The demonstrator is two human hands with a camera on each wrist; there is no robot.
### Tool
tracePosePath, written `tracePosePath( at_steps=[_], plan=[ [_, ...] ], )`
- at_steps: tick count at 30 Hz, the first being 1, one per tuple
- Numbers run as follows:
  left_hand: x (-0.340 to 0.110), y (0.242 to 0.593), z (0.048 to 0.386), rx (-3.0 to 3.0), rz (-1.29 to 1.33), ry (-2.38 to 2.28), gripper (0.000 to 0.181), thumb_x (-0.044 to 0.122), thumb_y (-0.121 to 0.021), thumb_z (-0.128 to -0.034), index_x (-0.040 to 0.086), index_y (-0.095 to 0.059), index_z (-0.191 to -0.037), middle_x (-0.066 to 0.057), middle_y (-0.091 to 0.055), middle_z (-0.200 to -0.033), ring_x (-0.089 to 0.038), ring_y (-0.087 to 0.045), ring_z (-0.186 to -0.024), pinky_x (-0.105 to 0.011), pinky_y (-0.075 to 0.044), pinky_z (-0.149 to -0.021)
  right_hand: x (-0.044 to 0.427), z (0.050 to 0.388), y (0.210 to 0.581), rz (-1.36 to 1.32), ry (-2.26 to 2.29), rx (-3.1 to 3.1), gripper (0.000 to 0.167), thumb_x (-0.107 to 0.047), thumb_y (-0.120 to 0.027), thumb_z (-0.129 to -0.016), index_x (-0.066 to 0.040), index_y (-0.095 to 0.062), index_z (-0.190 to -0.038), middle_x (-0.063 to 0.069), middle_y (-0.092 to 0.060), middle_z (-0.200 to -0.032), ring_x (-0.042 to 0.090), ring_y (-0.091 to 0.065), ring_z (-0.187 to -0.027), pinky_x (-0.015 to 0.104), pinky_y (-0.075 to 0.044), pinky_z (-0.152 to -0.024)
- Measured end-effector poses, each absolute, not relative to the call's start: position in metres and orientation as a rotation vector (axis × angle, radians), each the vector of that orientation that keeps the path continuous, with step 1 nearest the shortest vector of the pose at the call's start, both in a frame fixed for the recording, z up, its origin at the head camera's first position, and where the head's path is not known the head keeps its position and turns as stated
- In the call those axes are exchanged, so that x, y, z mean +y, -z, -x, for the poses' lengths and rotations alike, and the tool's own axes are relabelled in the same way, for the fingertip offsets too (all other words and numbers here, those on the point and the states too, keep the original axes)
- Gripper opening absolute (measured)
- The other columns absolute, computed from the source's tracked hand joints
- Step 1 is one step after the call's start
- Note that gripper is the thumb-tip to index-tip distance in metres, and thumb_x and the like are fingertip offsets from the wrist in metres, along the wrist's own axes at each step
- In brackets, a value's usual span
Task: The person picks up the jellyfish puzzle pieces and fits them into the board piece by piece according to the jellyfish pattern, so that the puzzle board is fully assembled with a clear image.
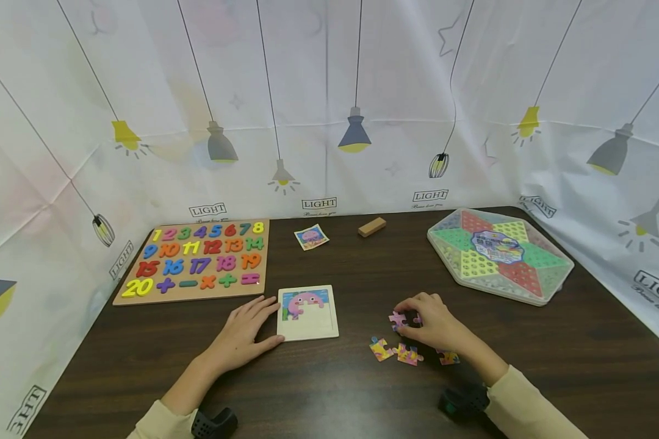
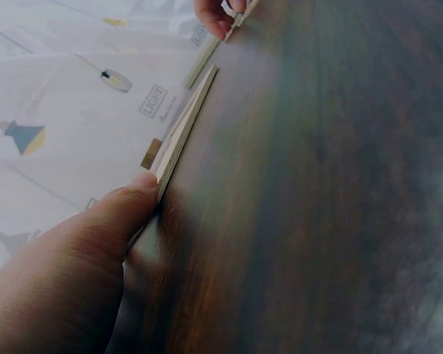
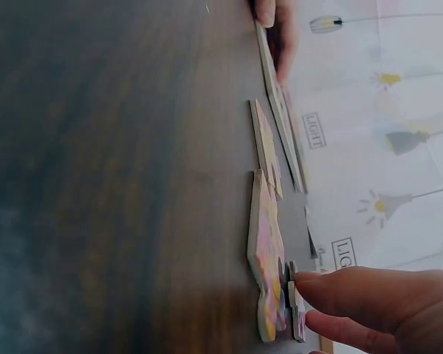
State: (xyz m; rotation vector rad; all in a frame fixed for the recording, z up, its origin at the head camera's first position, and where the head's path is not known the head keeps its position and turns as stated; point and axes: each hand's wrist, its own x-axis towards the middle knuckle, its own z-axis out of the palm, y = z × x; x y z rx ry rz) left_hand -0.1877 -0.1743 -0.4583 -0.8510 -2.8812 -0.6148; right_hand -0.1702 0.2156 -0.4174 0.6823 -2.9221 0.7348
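A purple puzzle piece (image 1: 397, 319) is held over the right part of the tabletop (image 1: 318, 390), right of the puzzle board (image 1: 310, 331) and just beyond the yellow-and-pink pieces (image 1: 408, 354). It is pinched between thumb and fingers by the right grip (image 1: 434, 323); whether it is lifted cannot be told. The board is touched along its left edge by the left grip (image 1: 243, 335), its fingers spread.

The piece can be expected to be light, thin and stiff, perhaps slick on its printed face, with knobs that could chip if forced. It is best taken by opposite edges. The board looks light enough to slide when pushed, so it is best steadied by its rim.

No clear long axis is shown by the piece, partly covered by fingers. The board is roughly square, its pictured part turned to the far side, its bare part nearer.
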Motion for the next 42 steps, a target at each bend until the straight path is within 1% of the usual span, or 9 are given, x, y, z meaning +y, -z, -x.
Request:
tracePosePath(
  at_steps=[5,10,14,24,28,34,37,39,42],
  plan=[
    [-0.1747,0.4585,0.1873,-2.881,0.850,0.620,0.072,0.061,-0.048,-0.0846,0.016,-0.041,-0.139,-0.005,-0.034,-0.144,-0.028,-0.024,-0.134,-0.057,-0.020,-0.101,0.2165,0.1679,0.4213,-0.704,-0.746,-2.862,0.030,-0.022,-0.074,-0.076,-0.010,-0.065,-0.102,0.006,-0.058,-0.097,0.024,-0.043,-0.088,0.038,-0.033,-0.070],
    [-0.1746,0.4579,0.1866,-2.889,0.844,0.619,0.072,0.062,-0.048,-0.0843,0.016,-0.041,-0.139,-0.005,-0.034,-0.144,-0.028,-0.024,-0.134,-0.057,-0.020,-0.101,0.2173,0.1686,0.4222,-0.688,-0.754,-2.885,0.032,-0.025,-0.074,-0.077,-0.011,-0.065,-0.104,0.007,-0.057,-0.099,0.025,-0.042,-0.088,0.038,-0.032,-0.068],
    [-0.1744,0.4574,0.1865,-2.894,0.844,0.624,0.072,0.061,-0.049,-0.0842,0.016,-0.041,-0.140,-0.005,-0.034,-0.145,-0.028,-0.024,-0.134,-0.056,-0.020,-0.101,0.2179,0.1688,0.4205,-0.662,-0.755,-2.935,0.034,-0.028,-0.073,-0.078,-0.012,-0.064,-0.107,0.007,-0.056,-0.102,0.026,-0.041,-0.090,0.040,-0.032,-0.070],
    [-0.1750,0.4579,0.1871,-2.894,0.850,0.622,0.072,0.062,-0.047,-0.0843,0.016,-0.041,-0.139,-0.005,-0.034,-0.145,-0.028,-0.023,-0.134,-0.056,-0.020,-0.101,0.2184,0.1709,0.4213,-0.698,-0.792,-2.928,0.034,-0.023,-0.073,-0.077,-0.009,-0.065,-0.108,0.005,-0.056,-0.099,0.022,-0.040,-0.089,0.036,-0.032,-0.073],
    [-0.1748,0.4578,0.1872,-2.888,0.854,0.624,0.072,0.062,-0.048,-0.0845,0.016,-0.041,-0.139,-0.005,-0.034,-0.145,-0.028,-0.023,-0.134,-0.056,-0.020,-0.101,0.2188,0.1725,0.4211,-0.694,-0.801,-2.935,0.033,-0.022,-0.074,-0.077,-0.009,-0.064,-0.105,0.004,-0.056,-0.096,0.022,-0.041,-0.088,0.037,-0.032,-0.073],
    [-0.1747,0.4582,0.1876,-2.887,0.853,0.613,0.071,0.061,-0.048,-0.0845,0.016,-0.041,-0.139,-0.005,-0.034,-0.144,-0.028,-0.024,-0.134,-0.056,-0.020,-0.101,0.2182,0.1740,0.4203,-0.712,-0.822,-2.908,0.031,-0.021,-0.075,-0.076,-0.007,-0.061,-0.100,0.001,-0.057,-0.091,0.020,-0.047,-0.085,0.041,-0.033,-0.077],
    [-0.1747,0.4576,0.1877,-2.888,0.854,0.614,0.071,0.061,-0.049,-0.0846,0.016,-0.041,-0.139,-0.005,-0.034,-0.145,-0.027,-0.024,-0.134,-0.056,-0.020,-0.101,0.2176,0.1749,0.4207,-0.669,-0.831,-2.909,0.032,-0.020,-0.075,-0.076,-0.008,-0.059,-0.101,-0.001,-0.057,-0.087,0.018,-0.046,-0.079,0.036,-0.036,-0.071],
    [-0.1746,0.4576,0.1879,-2.885,0.854,0.613,0.071,0.060,-0.049,-0.0846,0.016,-0.041,-0.139,-0.005,-0.034,-0.145,-0.027,-0.024,-0.134,-0.056,-0.020,-0.101,0.2173,0.1753,0.4212,-0.622,-0.848,-2.916,0.032,-0.018,-0.074,-0.076,-0.009,-0.057,-0.102,-0.002,-0.056,-0.084,0.016,-0.043,-0.074,0.032,-0.036,-0.065],
    [-0.1747,0.4580,0.1882,-2.881,0.857,0.610,0.071,0.061,-0.049,-0.0846,0.016,-0.041,-0.139,-0.005,-0.035,-0.144,-0.027,-0.024,-0.134,-0.056,-0.020,-0.101,0.2168,0.1756,0.4220,-0.576,-0.885,-2.908,0.033,-0.013,-0.073,-0.077,-0.008,-0.054,-0.103,-0.001,-0.056,-0.082,0.015,-0.042,-0.069,0.029,-0.036,-0.060]
  ],
)
